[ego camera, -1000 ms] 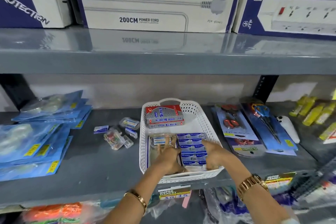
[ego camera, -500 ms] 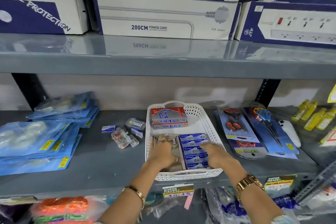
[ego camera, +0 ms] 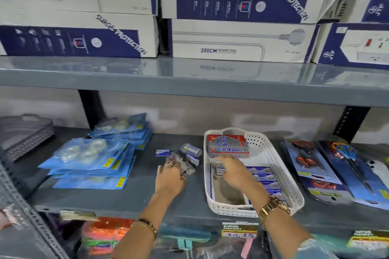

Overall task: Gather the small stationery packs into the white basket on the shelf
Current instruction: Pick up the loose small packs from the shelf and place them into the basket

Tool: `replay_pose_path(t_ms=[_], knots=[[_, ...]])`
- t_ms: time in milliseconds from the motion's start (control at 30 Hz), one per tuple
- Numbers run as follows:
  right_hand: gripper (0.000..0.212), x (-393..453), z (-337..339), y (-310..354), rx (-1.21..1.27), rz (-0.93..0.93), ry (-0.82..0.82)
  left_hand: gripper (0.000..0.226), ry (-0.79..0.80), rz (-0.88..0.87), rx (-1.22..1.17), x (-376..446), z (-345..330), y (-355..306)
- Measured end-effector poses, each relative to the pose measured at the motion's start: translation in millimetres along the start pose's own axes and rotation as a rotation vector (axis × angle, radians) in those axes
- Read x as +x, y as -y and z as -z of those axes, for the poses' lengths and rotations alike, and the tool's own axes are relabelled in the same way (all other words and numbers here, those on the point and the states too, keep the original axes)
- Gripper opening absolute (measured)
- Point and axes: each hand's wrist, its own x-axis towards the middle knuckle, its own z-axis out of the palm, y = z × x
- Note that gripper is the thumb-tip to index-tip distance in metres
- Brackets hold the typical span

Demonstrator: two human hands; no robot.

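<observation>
A person sorts stock on a grey shop shelf (ego camera: pixel 130 200), with the white basket (ego camera: pixel 282 174) as the anchor of the scene. Far left of the basket lie stacked blue tape packs (ego camera: pixel 90 160). Just left of the basket sits a loose cluster of small stationery packs (ego camera: pixel 185 159), with 1 blue pack (ego camera: pixel 162 152) apart at the cluster's left edge. The left hand (ego camera: pixel 170 178) reaches onto that cluster, fingers spread and curling over a clear pack; whether it has closed on anything cannot be told through the blur. Inside the basket, the right hand (ego camera: pixel 233 171) rests fingers-down among the blue boxes (ego camera: pixel 263 176) near the basket's left wall, below the red-and-silver boxes (ego camera: pixel 227 146) at its far end; its grip is hidden too. Right of the basket lie carded scissors (ego camera: pixel 311 162). The step likely calls for pinching the slippery clear packs together before lifting, while the right hand clears an open gap in the basket.
</observation>
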Motion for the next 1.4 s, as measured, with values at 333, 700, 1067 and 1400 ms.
replay_pose_path(t_ms=[333,700,1067,1400], knots=[[0.043,52,-62,70,-0.074,0.069,0.067,0.086,0.204,0.105,-0.082,-11,-34,65],[0.067,96,-104,85,-0.207,0.075,0.114,0.092,0.096,0.056,0.039,-17,-75,80],[0.037,106,-82,70,0.58,-0.155,-0.046,0.089,0.112,0.085,0.075,-19,-68,77],[0.037,75,-23,31,1.463,-0.568,0.026,0.071,0.15,0.169,0.135,-32,-63,47]])
